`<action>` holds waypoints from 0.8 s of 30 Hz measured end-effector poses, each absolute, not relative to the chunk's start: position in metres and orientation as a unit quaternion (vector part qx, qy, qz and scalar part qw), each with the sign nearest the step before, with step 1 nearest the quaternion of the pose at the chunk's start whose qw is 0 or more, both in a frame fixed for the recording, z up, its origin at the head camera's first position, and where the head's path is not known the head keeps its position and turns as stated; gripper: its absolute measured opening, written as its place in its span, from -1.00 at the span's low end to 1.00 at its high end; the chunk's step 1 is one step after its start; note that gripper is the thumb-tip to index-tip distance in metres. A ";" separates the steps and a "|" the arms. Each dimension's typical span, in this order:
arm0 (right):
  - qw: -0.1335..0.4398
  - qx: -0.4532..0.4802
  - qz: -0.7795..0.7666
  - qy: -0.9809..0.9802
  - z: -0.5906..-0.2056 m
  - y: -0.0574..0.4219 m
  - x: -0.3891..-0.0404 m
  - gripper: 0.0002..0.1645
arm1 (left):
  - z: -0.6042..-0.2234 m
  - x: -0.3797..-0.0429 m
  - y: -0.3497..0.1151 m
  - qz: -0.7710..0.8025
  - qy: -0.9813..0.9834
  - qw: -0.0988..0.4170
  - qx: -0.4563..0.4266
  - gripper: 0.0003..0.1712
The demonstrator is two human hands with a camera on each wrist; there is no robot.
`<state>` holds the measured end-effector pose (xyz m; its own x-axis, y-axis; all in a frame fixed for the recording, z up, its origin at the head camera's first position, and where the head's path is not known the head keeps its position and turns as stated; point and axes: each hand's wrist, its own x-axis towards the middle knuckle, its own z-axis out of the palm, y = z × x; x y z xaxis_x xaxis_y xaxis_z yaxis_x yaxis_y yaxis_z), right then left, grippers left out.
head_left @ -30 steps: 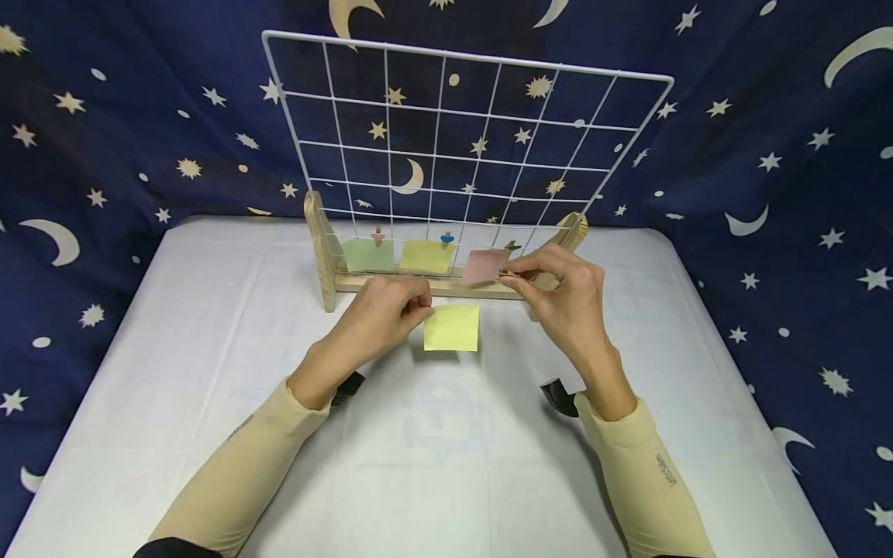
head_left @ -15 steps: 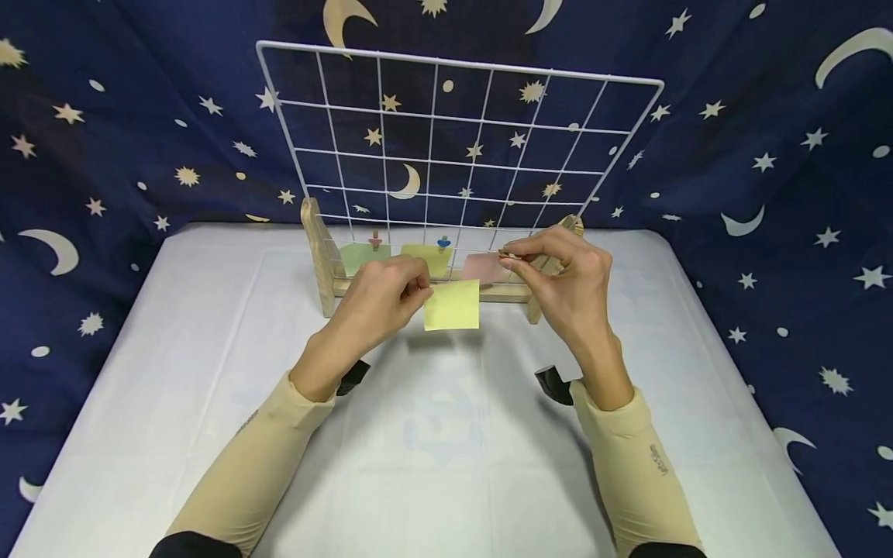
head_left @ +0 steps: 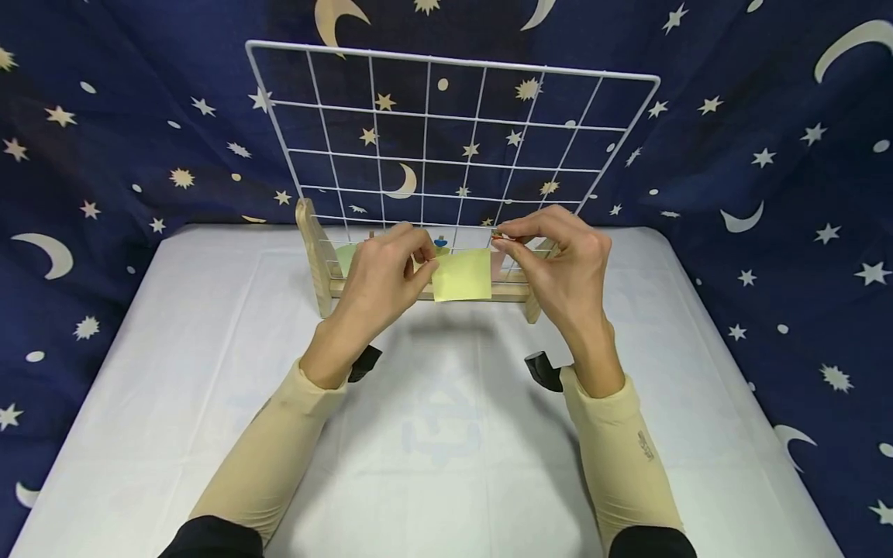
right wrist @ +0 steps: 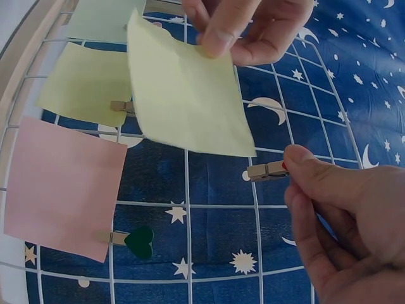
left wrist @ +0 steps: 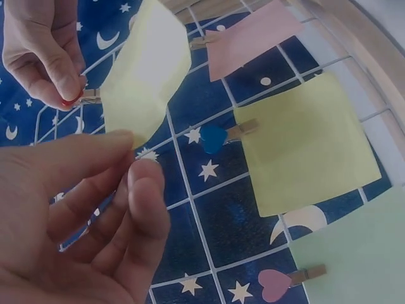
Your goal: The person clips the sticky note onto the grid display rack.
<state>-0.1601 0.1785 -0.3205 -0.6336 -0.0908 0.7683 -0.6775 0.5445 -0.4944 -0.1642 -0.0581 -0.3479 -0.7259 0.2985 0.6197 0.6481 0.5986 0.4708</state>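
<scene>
My left hand (head_left: pixel 387 275) pinches a light yellow sticky note (head_left: pixel 463 275) by its upper left corner, in front of the white wire grid (head_left: pixel 425 115). Between thumb and fingers, my right hand (head_left: pixel 568 260) pinches a small wooden clothespin (right wrist: pixel 267 171) with a bit of red at its held end. The clothespin's tip is right by the note's edge in both wrist views. Clipped along the grid's lower part are a green note (left wrist: pixel 361 250) with a pink-heart clothespin (left wrist: pixel 276 285), a yellow note (left wrist: pixel 310 152) with a blue-heart one (left wrist: pixel 214 139), and a pink note (right wrist: pixel 63 187) with a green-heart one (right wrist: pixel 139 242).
The grid leans in a wooden stand (head_left: pixel 314 260) on a white-covered table (head_left: pixel 446 465). A dark blue cloth (head_left: pixel 753 155) with moons and stars hangs behind. Black wrist-camera pieces (head_left: pixel 543 372) stick out under both forearms.
Both hands have risen toward the grid. The held yellow note has moved up and now overlaps the clipped notes in the head view, with the clothespin near its upper right corner.
</scene>
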 end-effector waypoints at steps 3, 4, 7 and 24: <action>0.359 0.235 0.415 -0.802 -0.319 0.177 -0.162 -0.90 | -0.346 -0.166 -0.057 -0.369 -0.851 0.262 -0.265 -0.90; 0.361 0.235 0.414 -0.802 -0.318 0.178 -0.163 -0.90 | -0.345 -0.167 -0.057 -0.376 -0.848 0.265 -0.263 -0.89; 0.372 0.240 0.409 -0.798 -0.316 0.179 -0.166 -0.89 | -0.342 -0.169 -0.054 -0.389 -0.841 0.271 -0.262 -0.89; 0.413 0.214 0.430 -0.773 -0.305 0.183 -0.179 -0.88 | -0.332 -0.191 -0.040 -0.414 -0.834 0.271 -0.244 -0.90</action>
